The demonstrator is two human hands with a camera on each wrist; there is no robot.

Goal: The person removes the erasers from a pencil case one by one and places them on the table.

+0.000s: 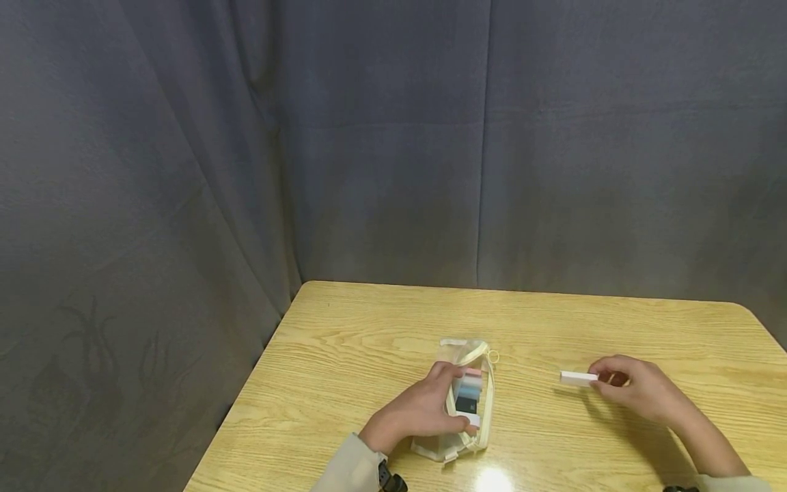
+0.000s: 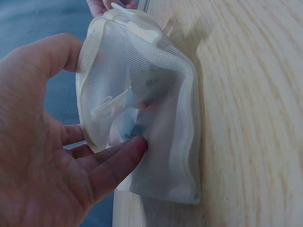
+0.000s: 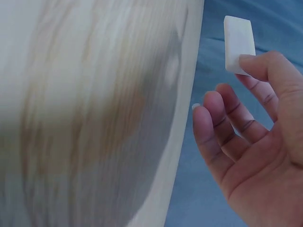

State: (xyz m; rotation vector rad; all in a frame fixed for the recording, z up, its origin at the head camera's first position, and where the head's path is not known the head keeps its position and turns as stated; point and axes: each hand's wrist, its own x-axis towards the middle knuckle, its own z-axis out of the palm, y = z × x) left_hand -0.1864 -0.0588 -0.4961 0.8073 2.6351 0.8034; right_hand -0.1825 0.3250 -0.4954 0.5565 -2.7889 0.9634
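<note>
A cream mesh zip pouch (image 1: pixel 490 403) lies on the table with its mouth open. Inside it is a row of small blocks (image 1: pixel 470 391) in pink, white, blue and black. My left hand (image 1: pixel 424 406) grips the pouch at the edge of its opening; in the left wrist view the fingers lie along the mesh (image 2: pixel 158 156). Off to the right, my right hand (image 1: pixel 642 389) pinches a plain white eraser (image 1: pixel 576 378) by one end, between thumb and forefinger. The right wrist view shows the same eraser (image 3: pixel 239 45) held up, the other fingers loosely bent.
The wooden table (image 1: pixel 369 314) has rounded far corners. Behind it and on the left hang dark grey curtains (image 1: pixel 381 150). A ring zip pull (image 1: pixel 493 356) sticks out from the pouch's far end.
</note>
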